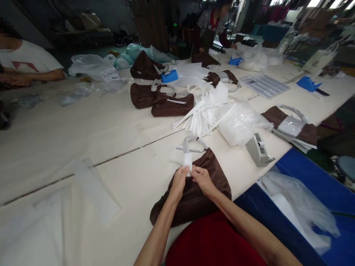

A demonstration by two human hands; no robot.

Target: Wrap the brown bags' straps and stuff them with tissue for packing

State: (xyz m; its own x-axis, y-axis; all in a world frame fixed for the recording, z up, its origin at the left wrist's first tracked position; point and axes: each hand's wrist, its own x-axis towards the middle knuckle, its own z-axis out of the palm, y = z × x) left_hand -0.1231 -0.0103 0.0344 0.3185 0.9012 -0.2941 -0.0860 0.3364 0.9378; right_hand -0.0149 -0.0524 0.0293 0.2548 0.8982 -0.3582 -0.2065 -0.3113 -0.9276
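A dark brown handbag [213, 170] lies on the table right in front of me. Its handle [191, 139] is wrapped in white and loops away from me, with thin white strips sticking out to the left. My left hand [179, 181] pinches a white foam wrap [187, 160] at the base of the handle. From the other side, the fingers of my right hand [202, 178] close on the lower edge of the same wrap. Both sets of fingertips nearly meet above the bag, and the exact grip between them is partly hidden.
Beyond the bag lie a pile of white foam strips [201, 114], a clear plastic bag [240, 123] and a grey tape dispenser [259, 149]. More brown handbags [173, 105] lie farther back. White sheets [94, 192] are at left. Two people stand or sit across the table.
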